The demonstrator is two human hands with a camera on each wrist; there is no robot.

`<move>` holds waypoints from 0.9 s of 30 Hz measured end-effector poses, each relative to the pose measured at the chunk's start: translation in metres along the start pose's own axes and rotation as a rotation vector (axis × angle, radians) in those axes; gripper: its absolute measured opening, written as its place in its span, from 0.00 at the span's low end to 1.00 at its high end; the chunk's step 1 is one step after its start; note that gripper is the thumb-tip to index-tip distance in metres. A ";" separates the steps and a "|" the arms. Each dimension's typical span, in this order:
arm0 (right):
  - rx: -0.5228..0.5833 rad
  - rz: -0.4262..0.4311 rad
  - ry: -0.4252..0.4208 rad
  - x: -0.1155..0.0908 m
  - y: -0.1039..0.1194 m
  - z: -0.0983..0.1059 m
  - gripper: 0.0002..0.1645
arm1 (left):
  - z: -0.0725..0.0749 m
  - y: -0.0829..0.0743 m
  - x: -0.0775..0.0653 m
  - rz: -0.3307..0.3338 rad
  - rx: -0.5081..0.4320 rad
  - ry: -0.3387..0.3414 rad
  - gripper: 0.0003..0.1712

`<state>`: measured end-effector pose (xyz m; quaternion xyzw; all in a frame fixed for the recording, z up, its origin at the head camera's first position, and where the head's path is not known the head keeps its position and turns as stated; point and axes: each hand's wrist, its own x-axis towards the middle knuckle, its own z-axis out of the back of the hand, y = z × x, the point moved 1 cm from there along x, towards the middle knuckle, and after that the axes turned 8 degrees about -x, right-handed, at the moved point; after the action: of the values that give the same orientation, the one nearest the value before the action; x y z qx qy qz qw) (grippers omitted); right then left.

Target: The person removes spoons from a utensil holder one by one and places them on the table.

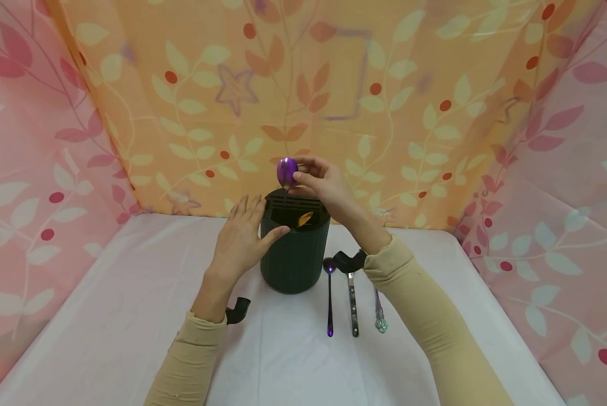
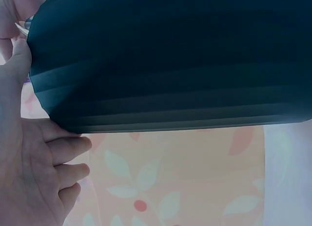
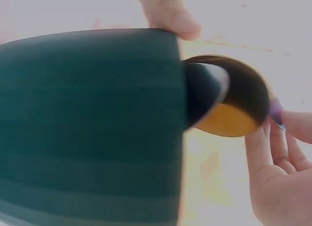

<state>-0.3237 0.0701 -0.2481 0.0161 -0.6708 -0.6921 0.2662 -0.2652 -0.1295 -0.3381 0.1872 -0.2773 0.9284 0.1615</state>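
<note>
A dark green ribbed utensil holder (image 1: 293, 259) stands on the table, with a slotted strip at the back of its top. My right hand (image 1: 326, 183) pinches a purple spoon (image 1: 287, 172) by its bowl above that strip; its handle points down and is mostly hidden. My left hand (image 1: 239, 242) rests on the holder's left side with straight fingers, its thumb touching the front rim. Inside the holder a gold-coloured spoon (image 1: 305, 219) shows. In the right wrist view, the gold spoon (image 3: 229, 121) and a dark shiny utensil end (image 3: 207, 87) stick out past the rim.
Right of the holder lie a slim purple spoon (image 1: 329, 299), a utensil with a dark riveted handle (image 1: 353, 304) and one with an ornate iridescent handle (image 1: 380, 316), partly under the right forearm. A white cloth (image 1: 131, 316) covers the table; patterned curtains (image 1: 303, 84) surround it.
</note>
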 end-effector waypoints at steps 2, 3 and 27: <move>0.028 0.026 -0.034 -0.003 0.004 0.003 0.22 | -0.001 0.001 0.001 -0.003 -0.009 0.000 0.58; 0.038 0.039 -0.050 -0.004 0.007 0.005 0.22 | -0.001 0.001 0.001 -0.003 -0.013 0.001 0.58; 0.313 0.304 -0.384 -0.043 0.056 0.035 0.15 | -0.004 -0.001 -0.002 -0.090 0.038 -0.034 0.50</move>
<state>-0.2803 0.1215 -0.2067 -0.1750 -0.8023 -0.5227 0.2291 -0.2645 -0.1266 -0.3415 0.2184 -0.2536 0.9220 0.1947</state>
